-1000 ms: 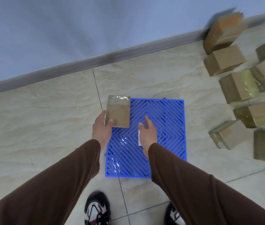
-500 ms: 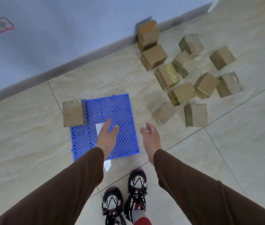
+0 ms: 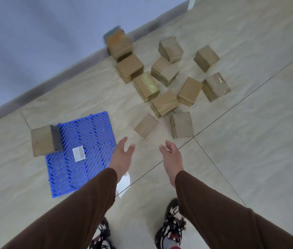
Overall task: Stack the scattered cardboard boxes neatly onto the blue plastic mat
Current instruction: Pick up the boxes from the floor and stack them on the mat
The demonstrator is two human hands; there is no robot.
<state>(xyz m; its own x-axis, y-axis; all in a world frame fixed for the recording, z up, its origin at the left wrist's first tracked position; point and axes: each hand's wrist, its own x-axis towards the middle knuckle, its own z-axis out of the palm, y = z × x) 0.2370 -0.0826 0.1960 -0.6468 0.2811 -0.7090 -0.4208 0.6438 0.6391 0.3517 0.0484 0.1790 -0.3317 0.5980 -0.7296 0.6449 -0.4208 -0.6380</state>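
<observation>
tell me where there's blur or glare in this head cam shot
Head view: the box against the baseboard is smeared by motion blur; the taped box in the pile shows a yellowish sheen; a bright reflection on the floor tile sits beside the left hand; the wide-angle lens bends the wall line; the blue mat stays fairly sharp.

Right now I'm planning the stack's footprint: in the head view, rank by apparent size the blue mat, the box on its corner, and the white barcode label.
1. blue mat, clearly largest.
2. box on the mat's corner, covering only one corner.
3. white barcode label, smallest, much smaller than the box.
All lie at similar distance, so this ranking seems reliable.
</observation>
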